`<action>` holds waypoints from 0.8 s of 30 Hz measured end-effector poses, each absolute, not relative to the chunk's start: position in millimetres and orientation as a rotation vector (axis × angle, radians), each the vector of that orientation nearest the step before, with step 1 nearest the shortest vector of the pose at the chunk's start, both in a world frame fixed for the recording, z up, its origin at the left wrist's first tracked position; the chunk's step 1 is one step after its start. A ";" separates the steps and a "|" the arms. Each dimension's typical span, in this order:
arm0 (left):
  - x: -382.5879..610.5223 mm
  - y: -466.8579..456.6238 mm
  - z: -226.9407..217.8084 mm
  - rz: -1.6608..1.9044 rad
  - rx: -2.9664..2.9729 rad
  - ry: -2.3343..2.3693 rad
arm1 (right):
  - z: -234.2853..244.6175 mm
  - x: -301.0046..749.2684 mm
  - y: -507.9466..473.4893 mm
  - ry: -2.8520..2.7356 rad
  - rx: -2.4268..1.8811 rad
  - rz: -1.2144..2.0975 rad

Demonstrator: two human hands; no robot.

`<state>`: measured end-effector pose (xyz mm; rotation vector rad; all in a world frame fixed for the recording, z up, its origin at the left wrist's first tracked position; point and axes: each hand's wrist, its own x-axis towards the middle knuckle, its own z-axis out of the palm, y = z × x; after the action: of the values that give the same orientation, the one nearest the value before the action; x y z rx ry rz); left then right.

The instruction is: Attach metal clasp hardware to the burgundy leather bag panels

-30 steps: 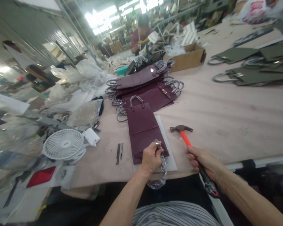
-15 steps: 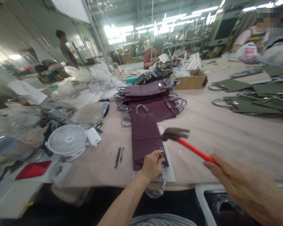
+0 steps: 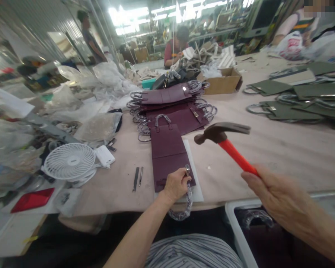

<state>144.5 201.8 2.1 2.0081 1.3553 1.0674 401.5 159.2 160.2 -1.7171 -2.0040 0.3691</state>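
My left hand (image 3: 176,185) is closed at the near end of a dark purple leather bag panel (image 3: 169,149), pinching a short shiny metal piece (image 3: 187,169) that stands up from the fingers. What lies under the fingertips is hidden. A plastic-wrapped handle (image 3: 181,214) loops from the panel over the table's front edge. In my right hand (image 3: 264,182) is a claw hammer (image 3: 222,134) with an orange-red grip, raised to the right of the panel and apart from it. A white board (image 3: 197,186) shows under the panel's right side.
Behind the panel lie stacked purple bag pieces (image 3: 167,95). Green bag pieces (image 3: 296,111) lie at right, a cardboard box (image 3: 223,81) at the back. Left are two slim tools (image 3: 136,179) and a white fan (image 3: 69,160). A white bin (image 3: 231,212) stands front right. People are further back.
The hammer has risen, its head now higher and further from the panel. My left hand keeps its pinch at the panel's near end. The whole view has shifted slightly.
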 end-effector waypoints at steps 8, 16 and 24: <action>128.0 214.5 26.1 0.832 1.871 1.208 | 107.1 397.1 158.6 -1.468 -1.834 1.157; 134.7 215.3 17.0 0.809 2.141 1.271 | 118.1 406.4 156.6 -1.692 -1.784 0.868; 144.1 213.5 18.3 0.765 2.253 1.328 | 167.3 395.8 143.1 -1.853 -1.514 0.088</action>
<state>144.1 213.5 18.3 2.2526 1.3285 0.7651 395.8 143.1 167.3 -1.5137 -1.8533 0.0885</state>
